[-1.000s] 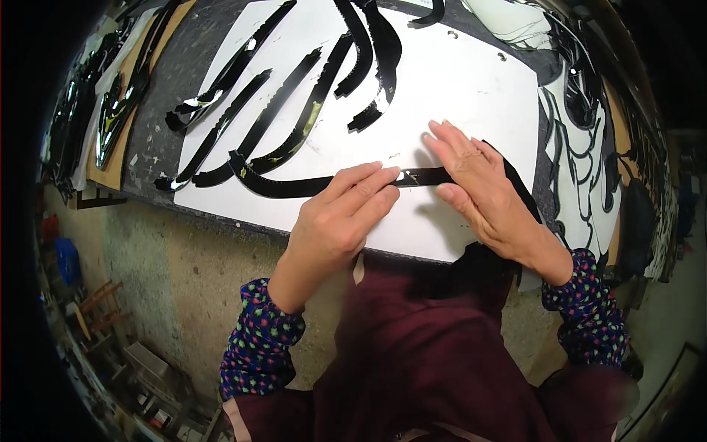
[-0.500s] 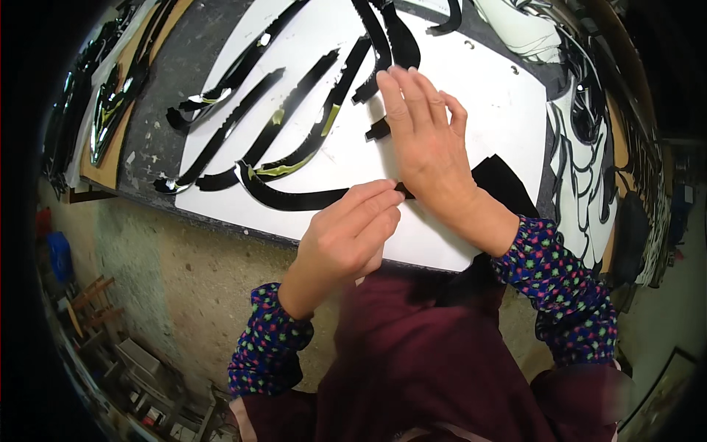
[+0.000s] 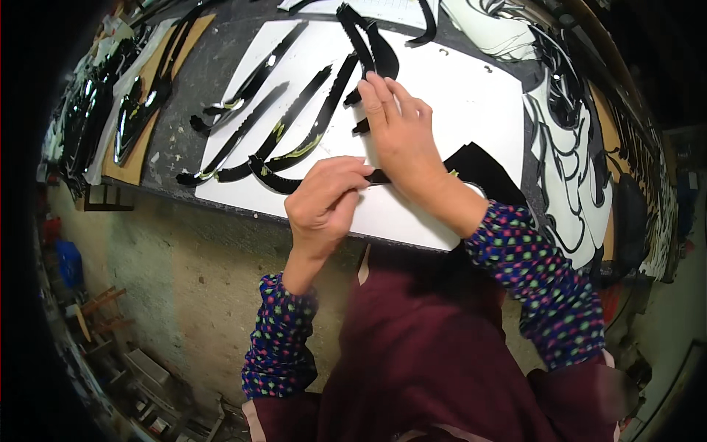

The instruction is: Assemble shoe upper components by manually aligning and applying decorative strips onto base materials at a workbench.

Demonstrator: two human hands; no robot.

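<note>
My left hand [image 3: 324,197] is at the near edge of a white sheet, its fingers pressed together on a curved black strip [image 3: 276,182]. Part of that strip runs under the hand and shows again between my two hands. My right hand [image 3: 401,136] lies flat to the right of it, fingers stretched out and palm down. Its fingertips reach the lower end of a black strip [image 3: 357,44] with a jagged edge. What lies under the palm is hidden. Several more glossy black strips [image 3: 302,103], some with yellow-green patches, lie to the left.
The white sheet [image 3: 471,103] lies on a dark, worn table [image 3: 199,81]. A wide black piece [image 3: 482,171] sits beyond my right wrist. White pieces with black edging [image 3: 567,169] are piled at the right. Glossy black pieces [image 3: 140,110] lie on brown board at the left.
The whole view has shifted a little. My left hand has moved up and left along the black strip. The right hand stays flat in nearly the same place on the sheet.
</note>
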